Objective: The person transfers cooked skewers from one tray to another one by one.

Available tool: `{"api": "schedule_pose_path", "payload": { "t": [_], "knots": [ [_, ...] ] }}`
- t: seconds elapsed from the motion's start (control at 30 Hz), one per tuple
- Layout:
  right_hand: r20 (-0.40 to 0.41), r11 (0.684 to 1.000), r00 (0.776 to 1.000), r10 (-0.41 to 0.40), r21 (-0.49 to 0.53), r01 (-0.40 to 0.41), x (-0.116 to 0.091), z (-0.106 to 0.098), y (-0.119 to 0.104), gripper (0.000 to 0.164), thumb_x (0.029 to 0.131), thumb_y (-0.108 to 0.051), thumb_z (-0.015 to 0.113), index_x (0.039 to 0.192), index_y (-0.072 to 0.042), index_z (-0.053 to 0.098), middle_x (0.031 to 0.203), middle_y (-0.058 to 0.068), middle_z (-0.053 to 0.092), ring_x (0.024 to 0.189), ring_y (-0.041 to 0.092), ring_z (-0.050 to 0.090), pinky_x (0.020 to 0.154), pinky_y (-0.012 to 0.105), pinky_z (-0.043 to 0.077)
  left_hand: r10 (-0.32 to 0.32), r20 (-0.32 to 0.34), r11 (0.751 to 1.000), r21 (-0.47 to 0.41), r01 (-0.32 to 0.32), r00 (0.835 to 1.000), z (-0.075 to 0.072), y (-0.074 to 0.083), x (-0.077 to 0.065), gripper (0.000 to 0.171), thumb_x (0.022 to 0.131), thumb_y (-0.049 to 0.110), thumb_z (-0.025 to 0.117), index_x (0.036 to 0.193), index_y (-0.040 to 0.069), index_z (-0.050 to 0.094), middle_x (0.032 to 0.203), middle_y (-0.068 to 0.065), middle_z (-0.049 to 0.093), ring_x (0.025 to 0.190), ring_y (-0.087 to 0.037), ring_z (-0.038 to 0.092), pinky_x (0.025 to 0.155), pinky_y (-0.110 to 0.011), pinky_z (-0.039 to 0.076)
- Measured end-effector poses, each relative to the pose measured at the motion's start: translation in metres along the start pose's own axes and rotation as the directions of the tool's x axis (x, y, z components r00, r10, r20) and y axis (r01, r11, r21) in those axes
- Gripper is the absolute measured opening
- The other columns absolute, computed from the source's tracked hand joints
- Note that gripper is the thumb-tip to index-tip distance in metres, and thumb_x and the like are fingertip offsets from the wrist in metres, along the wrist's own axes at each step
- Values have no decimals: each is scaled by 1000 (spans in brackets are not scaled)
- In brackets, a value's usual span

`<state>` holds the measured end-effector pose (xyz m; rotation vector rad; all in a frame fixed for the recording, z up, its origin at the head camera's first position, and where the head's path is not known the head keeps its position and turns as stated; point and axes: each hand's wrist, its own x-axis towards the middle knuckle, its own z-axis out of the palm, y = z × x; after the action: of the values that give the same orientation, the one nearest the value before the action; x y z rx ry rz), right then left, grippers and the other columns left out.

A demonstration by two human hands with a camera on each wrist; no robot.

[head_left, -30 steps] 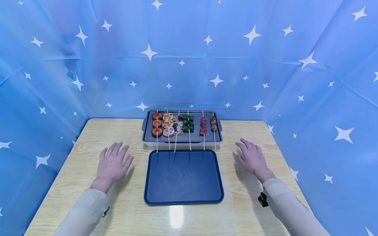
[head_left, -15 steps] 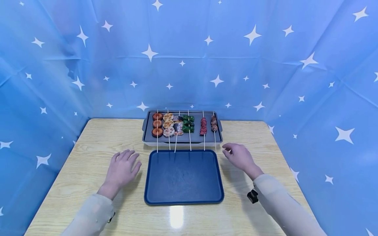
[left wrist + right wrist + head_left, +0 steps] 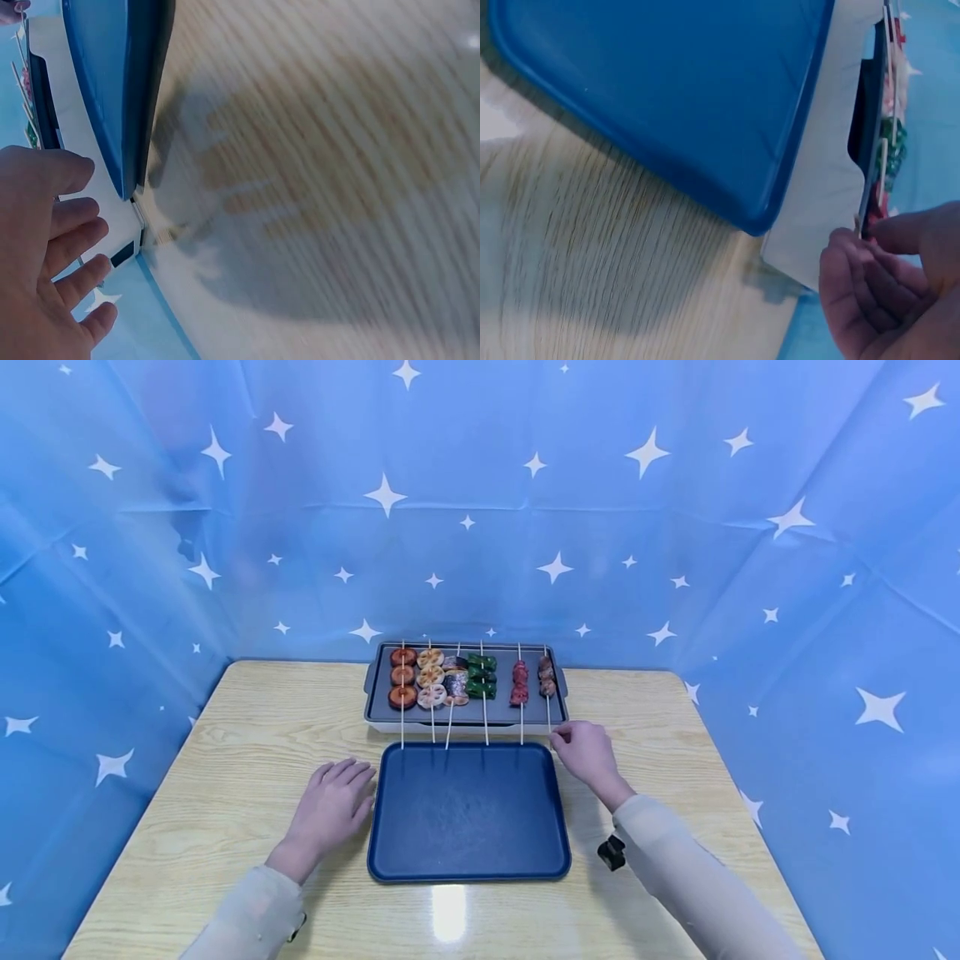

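Observation:
My right hand (image 3: 588,755) is at the near end of the rightmost skewer, which carries browned meat chunks (image 3: 547,677). In the right wrist view, thumb and forefinger (image 3: 900,231) pinch the tip of its stick (image 3: 857,223), other fingers curled in. That skewer still lies on the grill pan (image 3: 498,717). My left hand (image 3: 330,810) hovers beside the left edge of the blue tray (image 3: 468,814), fingers spread loosely and holding nothing. Left of the browned skewer are one of red meat (image 3: 519,683), one of green peppers (image 3: 482,677), and one of fish (image 3: 455,685).
Farther left on the grill lie a lotus root skewer (image 3: 431,677) and a skewer of round brown slices (image 3: 402,677). Their sticks overhang the tray's back edge. The wooden table (image 3: 247,727) meets a starry blue curtain (image 3: 480,568) behind the grill.
The right hand has moved left to the rightmost skewer's stick, and its fingers have closed into a pinch. The left hand has moved right and nearer, up to the tray's edge.

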<state>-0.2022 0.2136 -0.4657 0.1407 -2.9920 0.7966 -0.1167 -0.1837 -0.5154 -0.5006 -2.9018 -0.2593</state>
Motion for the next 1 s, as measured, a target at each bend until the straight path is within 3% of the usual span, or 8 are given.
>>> {"api": "schedule_pose_path", "payload": {
  "t": [0.3,0.47,0.7,1.0],
  "knots": [
    [3,996,996,84,-22,-84,0,7,-2,19,91,-22,65,94,-10,79,81,4,75,58,11,57,55,27,45,40,31,999,-9,-40,999,7,4,-3,43,87,24,70,125,6,65,131,-9,64,133,-33,49,113,-52,37],
    [47,988,989,144,52,-146,5,5,-5,20,92,-20,63,90,-6,77,71,6,73,57,11,62,58,27,47,36,42,999,-10,-35,998,8,4,-3,48,87,25,70,129,5,62,134,-10,62,134,-33,48,114,-51,35],
    [133,952,969,209,199,-232,7,2,-6,20,92,-14,60,94,0,73,78,14,74,73,30,74,59,26,58,51,57,999,-3,-51,997,10,4,-1,49,86,27,71,129,4,62,136,-11,60,135,-34,47,114,-52,36],
    [180,946,963,200,222,-238,5,-2,-2,14,90,-12,64,88,0,72,74,10,74,75,30,74,56,22,56,70,81,997,17,-72,994,13,4,1,47,88,26,69,128,4,63,136,-9,60,136,-33,46,114,-51,36]
  ]
}}
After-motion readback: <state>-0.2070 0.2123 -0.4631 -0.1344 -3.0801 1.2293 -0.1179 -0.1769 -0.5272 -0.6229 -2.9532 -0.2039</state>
